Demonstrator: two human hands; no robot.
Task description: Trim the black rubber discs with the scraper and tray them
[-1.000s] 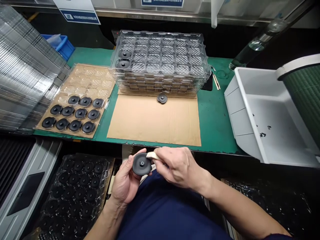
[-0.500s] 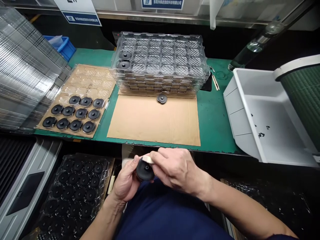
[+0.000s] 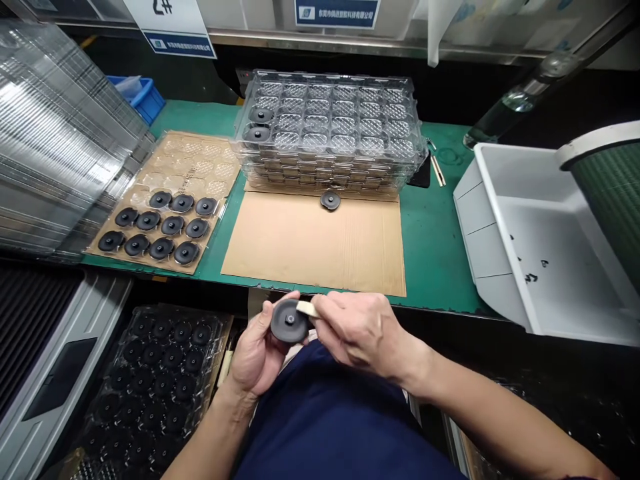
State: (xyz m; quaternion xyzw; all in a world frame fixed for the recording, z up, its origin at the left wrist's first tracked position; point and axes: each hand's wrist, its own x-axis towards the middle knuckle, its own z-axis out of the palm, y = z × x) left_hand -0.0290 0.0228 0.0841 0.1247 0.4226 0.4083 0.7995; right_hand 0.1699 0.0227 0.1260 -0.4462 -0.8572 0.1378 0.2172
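Note:
My left hand (image 3: pixel 257 353) holds a round black part (image 3: pixel 289 323) by its edge, with the small centre knob facing up. Pinched in my right hand (image 3: pixel 357 333) is a cream-coloured strip (image 3: pixel 307 309), whose tip meets the part's upper right rim. Both hands are just in front of the bench edge. Another black part (image 3: pixel 330 200) lies on the brown cardboard sheet (image 3: pixel 315 243), near the stacked clear trays (image 3: pixel 325 143). Several black parts sit in the front rows of a clear tray (image 3: pixel 193 167) at the left.
A white bin (image 3: pixel 505 233) with small black scraps stands at the right. Tall stacked clear trays (image 3: pixel 60 133) and a blue bin (image 3: pixel 145 100) are at the left. Below the bench, a tray of black parts (image 3: pixel 155 380) lies lower left. A dark rod-like tool (image 3: pixel 515 100) leans at upper right.
The black part has turned and its face tilts up more. The cream strip has shifted from the part's top to its upper right rim. The camera view has moved slightly.

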